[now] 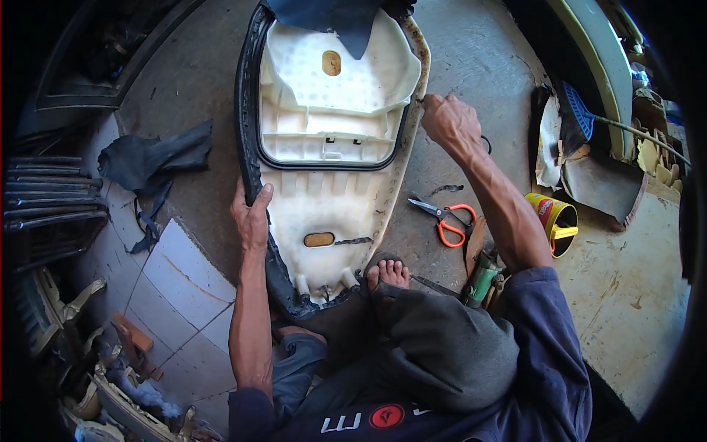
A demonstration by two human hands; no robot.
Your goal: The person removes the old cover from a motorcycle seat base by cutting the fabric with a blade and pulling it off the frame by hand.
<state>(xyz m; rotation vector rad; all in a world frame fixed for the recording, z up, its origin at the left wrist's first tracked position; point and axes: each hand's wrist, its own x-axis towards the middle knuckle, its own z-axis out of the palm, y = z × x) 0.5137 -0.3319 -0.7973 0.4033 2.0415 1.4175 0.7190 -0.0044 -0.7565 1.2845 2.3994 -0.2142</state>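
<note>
Stained grey concrete floor (191, 81) meets white square tiles (177, 261) at left. Stacked dark metal tubes (55, 197) occupy the far left; a crumpled black sheet scrap (158, 156) lies nearer. My left hand (252, 219) is clamped on the black flexible covering (246, 125) edging the long white moulded-plastic base (331, 202), which lies before me, narrow end nearest. Step in hand, I judge: working that covering along the rim; the next move calls for steady tension there. My bare-toed foot (389, 274) crowds the narrow end. My right hand (448, 118), fingers curled together, is beside the right rim; contents, cannot tell. Orange-handled metal scissors (446, 221) and a green cylindrical tool (482, 280) restrict space below my forearm; a yellow round container (543, 210) sits rightmost of these.
</note>
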